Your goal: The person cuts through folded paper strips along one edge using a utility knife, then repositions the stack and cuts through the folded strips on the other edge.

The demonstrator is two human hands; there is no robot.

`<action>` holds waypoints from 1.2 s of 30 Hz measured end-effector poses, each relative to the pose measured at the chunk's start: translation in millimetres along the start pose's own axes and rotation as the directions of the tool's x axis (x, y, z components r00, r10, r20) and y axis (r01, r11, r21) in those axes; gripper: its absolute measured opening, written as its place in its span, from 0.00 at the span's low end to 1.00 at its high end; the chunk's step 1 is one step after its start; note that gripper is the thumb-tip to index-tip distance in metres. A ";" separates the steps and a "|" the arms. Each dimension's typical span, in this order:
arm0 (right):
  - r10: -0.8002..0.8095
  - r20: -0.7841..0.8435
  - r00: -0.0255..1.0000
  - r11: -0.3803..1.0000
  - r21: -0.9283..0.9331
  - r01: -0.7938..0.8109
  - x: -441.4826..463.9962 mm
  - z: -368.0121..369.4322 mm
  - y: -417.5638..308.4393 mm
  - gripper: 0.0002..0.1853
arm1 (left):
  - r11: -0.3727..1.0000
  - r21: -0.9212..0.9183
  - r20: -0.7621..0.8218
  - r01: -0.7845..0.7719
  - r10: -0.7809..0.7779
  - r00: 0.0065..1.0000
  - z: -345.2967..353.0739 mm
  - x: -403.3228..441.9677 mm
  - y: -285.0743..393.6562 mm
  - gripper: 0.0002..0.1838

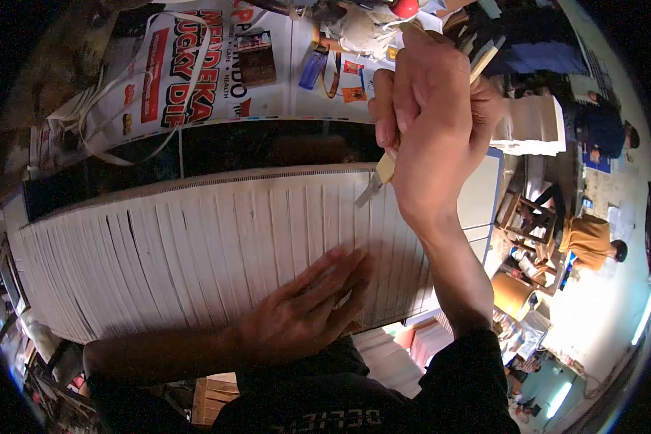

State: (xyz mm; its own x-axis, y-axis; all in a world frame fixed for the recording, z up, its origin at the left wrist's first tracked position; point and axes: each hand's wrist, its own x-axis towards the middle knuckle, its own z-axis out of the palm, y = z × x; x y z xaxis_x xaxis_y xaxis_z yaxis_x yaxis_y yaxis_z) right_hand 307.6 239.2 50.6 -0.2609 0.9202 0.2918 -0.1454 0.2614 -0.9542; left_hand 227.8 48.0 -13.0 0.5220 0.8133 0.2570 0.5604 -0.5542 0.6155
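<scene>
A long row of white paper blocks (217, 246), pressed side by side, lies across the view in front of me. My left hand (307, 300) rests on the near side of the row, palm down, its fingers stretched out and partly spread. Above the right part of the row, my right hand (437, 123) is closed around a cutter (385, 168) with a yellowish body. The cutter's metal blade points down and left, over or against the paper; contact cannot be made out.
Behind the row lies a printed banner (267, 61) with a white strap loop (84, 119) and a blue item (313, 66). A paper stack (532, 124) stands at the right. Farther right are a person in orange (587, 241) and a person in dark clothes (609, 137).
</scene>
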 end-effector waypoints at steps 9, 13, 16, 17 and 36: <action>-0.140 -0.091 0.986 0.969 -0.216 0.118 1.2 2.4 33.4 0.18 | 1.000 -0.019 0.023 -0.003 0.003 1.000 1.9 2.1 0.0 0.28; -0.209 -0.072 0.975 0.968 -0.155 0.196 8.6 -2.1 43.2 0.17 | 1.000 0.012 -0.013 -0.018 0.018 1.000 7.2 -1.6 -1.4 0.30; -0.282 -0.017 0.959 0.884 -0.392 0.253 10.6 -7.5 55.5 0.17 | 0.997 -0.077 0.033 -0.018 0.021 0.999 2.8 0.0 -0.6 0.31; -0.148 -0.060 0.987 0.938 -0.323 0.121 11.3 -7.9 53.0 0.18 | 0.996 -0.083 0.003 -0.013 0.014 1.000 4.7 -0.5 0.3 0.31; -0.015 0.039 0.999 1.000 0.011 0.015 -5.7 7.6 -8.6 0.19 | 0.996 -0.086 -0.044 0.031 -0.035 0.998 6.2 0.1 -1.8 0.33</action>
State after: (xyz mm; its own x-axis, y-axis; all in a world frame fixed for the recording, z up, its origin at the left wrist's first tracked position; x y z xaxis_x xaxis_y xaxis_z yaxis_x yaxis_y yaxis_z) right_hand 303.1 229.5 57.6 -0.2958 0.9039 0.3088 -0.1603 0.2718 -0.9489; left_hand 230.8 47.9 -18.7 0.4737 0.8389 0.2680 0.5190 -0.5117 0.6847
